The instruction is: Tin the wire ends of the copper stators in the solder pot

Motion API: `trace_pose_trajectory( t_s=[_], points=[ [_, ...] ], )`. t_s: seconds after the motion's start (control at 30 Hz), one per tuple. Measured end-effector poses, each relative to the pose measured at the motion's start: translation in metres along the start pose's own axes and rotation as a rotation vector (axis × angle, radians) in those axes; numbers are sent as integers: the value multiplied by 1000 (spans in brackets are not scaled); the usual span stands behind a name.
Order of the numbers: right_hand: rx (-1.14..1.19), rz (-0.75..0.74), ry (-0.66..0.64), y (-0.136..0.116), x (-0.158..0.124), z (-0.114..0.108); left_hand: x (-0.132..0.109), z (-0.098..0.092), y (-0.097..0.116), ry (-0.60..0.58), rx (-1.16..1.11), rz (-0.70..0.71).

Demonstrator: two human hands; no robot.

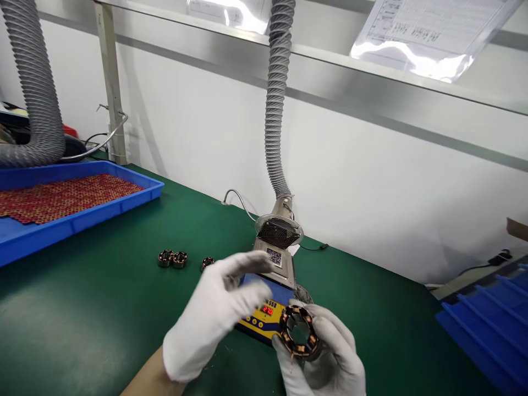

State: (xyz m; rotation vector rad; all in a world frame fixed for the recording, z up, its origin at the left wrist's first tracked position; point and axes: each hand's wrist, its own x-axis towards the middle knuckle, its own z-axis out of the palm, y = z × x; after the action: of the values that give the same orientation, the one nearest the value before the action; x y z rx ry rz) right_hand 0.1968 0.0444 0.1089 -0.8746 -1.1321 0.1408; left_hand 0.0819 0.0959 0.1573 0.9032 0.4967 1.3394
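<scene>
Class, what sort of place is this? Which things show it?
Probably an assembly workshop: a ribbed hose hangs over the green bench, a blue tray holds many similar parts, and the gloved right hand holds a copper-wound ring.

Left hand blurred at the fingers, hiding part of the yellow panel. Right hand covers the wound ring round 3 o'clock. Blue tray cut off at 9, blue rack at 4. Sheet at 2 cropped, print too small from here
</scene>
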Motion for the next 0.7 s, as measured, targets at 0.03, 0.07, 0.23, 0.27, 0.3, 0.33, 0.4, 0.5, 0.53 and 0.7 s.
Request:
trace_pose_trajectory(
  t_s=[0.03, 0.07, 0.23, 0.27, 0.3, 0.33, 0.4, 0.5, 0.53, 0.7],
  points=[
    [-1, 0, 4, 0, 0, 0, -1, 2, 0, -47, 67, -72],
    [-6, -6, 4, 0, 0, -1, -1, 4, -1, -76, 97, -125],
    [-47, -48, -36, 0, 0, -1, -3, 10, -6, 89, -94, 12],
    [-47, -55, -47, 1, 0, -1, -3, 9, -5, 138, -113, 47],
    [-47, -63, -55, 2, 0, -1, -3, 8, -2, 163, -99, 59],
    [-44, -74, -60, 3, 0, -1, -4, 7, 1, 147, -63, 38],
    [-46, -105, -62, 8, 1, -3, -5, 7, 6, 18, 30, -73],
    [-110, -260, -164, 15, 5, -10, -6, 10, 6, -124, 39, -189],
    [-134, -320, -214, 17, 6, -12, -7, 11, 5, -114, 42, -190],
    [-100, -284, -258, 14, 8, -11, -10, 12, 3, -6, 90, -85]
  ],
)
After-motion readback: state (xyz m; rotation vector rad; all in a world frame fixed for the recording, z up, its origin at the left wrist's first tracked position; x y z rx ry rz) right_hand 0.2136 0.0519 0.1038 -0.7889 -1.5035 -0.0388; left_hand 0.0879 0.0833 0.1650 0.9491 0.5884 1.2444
